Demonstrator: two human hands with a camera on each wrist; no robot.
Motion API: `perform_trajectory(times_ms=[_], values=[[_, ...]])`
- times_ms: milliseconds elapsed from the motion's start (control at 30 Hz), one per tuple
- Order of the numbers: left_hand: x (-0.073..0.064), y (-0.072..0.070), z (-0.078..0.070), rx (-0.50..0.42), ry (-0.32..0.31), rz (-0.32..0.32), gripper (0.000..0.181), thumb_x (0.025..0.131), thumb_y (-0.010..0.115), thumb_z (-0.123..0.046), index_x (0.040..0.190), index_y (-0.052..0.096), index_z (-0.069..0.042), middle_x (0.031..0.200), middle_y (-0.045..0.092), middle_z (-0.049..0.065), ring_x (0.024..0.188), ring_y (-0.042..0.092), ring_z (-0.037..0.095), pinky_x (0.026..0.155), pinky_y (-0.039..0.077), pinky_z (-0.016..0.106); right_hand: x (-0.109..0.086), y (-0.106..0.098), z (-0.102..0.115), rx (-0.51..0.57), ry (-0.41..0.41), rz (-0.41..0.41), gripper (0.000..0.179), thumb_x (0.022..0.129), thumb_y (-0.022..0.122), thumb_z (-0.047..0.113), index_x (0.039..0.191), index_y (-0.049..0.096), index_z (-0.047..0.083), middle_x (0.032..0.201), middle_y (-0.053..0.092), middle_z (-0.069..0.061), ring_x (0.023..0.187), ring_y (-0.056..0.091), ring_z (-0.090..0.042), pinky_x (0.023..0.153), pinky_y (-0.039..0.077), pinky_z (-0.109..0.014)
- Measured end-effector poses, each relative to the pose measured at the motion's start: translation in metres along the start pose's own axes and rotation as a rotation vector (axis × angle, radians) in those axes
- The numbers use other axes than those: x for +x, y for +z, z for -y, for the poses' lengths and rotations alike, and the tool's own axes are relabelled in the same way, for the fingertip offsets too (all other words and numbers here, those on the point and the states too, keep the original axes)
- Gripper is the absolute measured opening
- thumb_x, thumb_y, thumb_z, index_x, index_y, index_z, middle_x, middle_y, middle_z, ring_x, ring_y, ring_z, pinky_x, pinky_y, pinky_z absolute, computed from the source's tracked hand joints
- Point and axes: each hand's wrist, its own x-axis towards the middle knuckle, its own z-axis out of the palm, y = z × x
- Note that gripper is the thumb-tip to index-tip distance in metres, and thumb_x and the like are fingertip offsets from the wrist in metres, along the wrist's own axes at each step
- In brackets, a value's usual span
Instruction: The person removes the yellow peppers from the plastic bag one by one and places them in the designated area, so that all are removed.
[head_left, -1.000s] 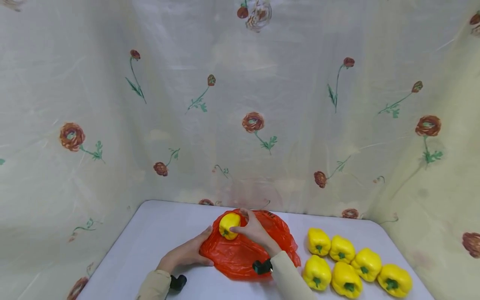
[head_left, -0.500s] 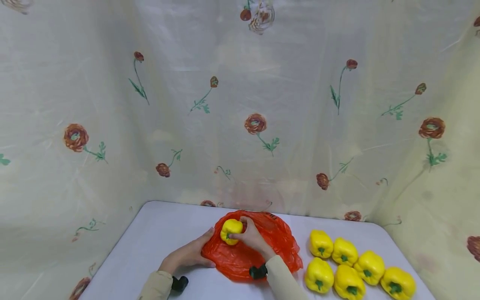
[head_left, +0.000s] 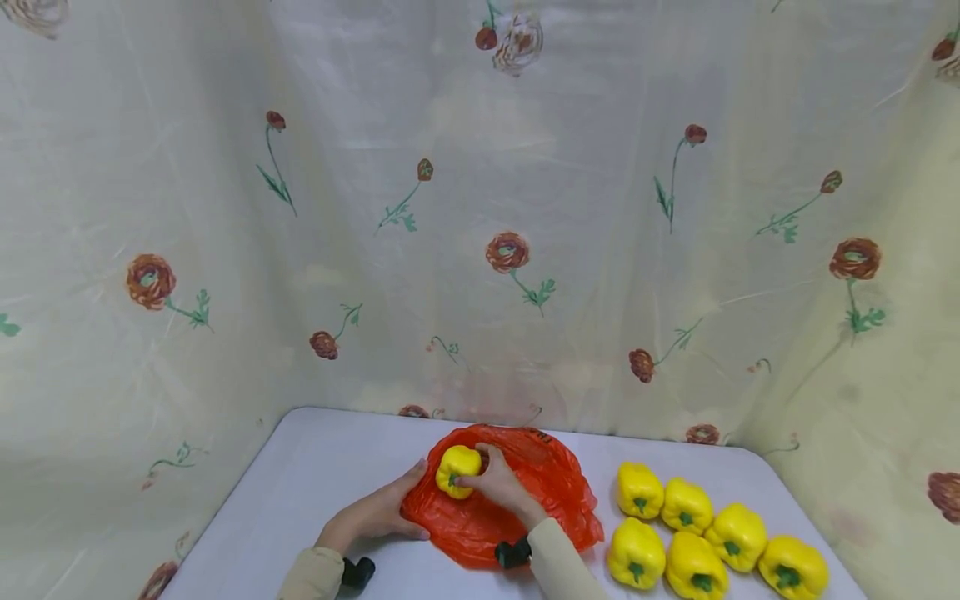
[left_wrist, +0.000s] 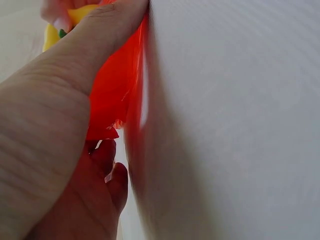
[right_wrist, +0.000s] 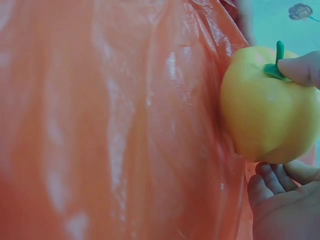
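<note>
A crumpled red plastic bag (head_left: 468,533) lies on the table. Over its far left part, my right hand (head_left: 504,487) grips a yellow bell pepper (head_left: 456,463) with a green stem. The right wrist view has the thumb beside the stem (right_wrist: 279,50) and the other fingers under the pepper, which sits right against the red film. At the bag's left side, my left hand (head_left: 378,510) holds the edge in a C-shape. Up close in the left wrist view, the thumb (left_wrist: 107,30) runs along the red plastic (left_wrist: 112,100), with curved fingers below.
Several more yellow bell peppers (head_left: 636,554) stand in two rows on the right of the white table (head_left: 322,450). A flower-printed curtain (head_left: 585,317) closes off the back and both sides. Black wrist cameras (head_left: 513,552) sit on both wrists.
The right hand has brought the yellow bell pepper slightly toward the person over the bag, keeping its grip. The left hand stays at the bag's edge. The head view shifts a little.
</note>
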Motion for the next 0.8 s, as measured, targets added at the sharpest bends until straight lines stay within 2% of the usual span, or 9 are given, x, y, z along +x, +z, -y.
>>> perform_trajectory(times_ms=[267,533,800], values=[[0.0001,0.0006,0.0007,0.003,0.023,-0.006,0.112,0.072,0.079,-0.050,0.156,0.012,-0.020,0.163,0.017,0.005,0.147,0.023,0.032,0.113,0.030,0.058,0.0005,0.0049,-0.0051,0.017,0.007,0.016,0.082,0.078,0.080,0.033,0.141,0.035,0.006,0.136,0.047,-0.012,0.118,0.048,-0.028,0.103,0.045,-0.054],[0.0008,0.0012,0.0003,0.010,0.028,-0.005,0.112,0.072,0.079,-0.049,0.156,0.013,-0.018,0.163,0.017,0.006,0.147,0.023,0.032,0.113,0.030,0.057,-0.0018,0.0071,-0.0050,0.041,0.005,-0.030,0.081,0.080,0.080,0.027,0.142,0.032,0.004,0.139,0.045,-0.015,0.121,0.047,-0.032,0.105,0.042,-0.056],[0.0005,0.0014,0.0017,0.021,0.029,-0.007,0.113,0.071,0.079,-0.051,0.156,0.012,-0.020,0.163,0.017,0.004,0.147,0.024,0.031,0.112,0.032,0.056,-0.0062,0.0045,-0.0009,0.069,-0.004,-0.041,0.083,0.079,0.080,0.026,0.143,0.030,0.007,0.142,0.042,-0.014,0.123,0.045,-0.032,0.107,0.040,-0.057]])
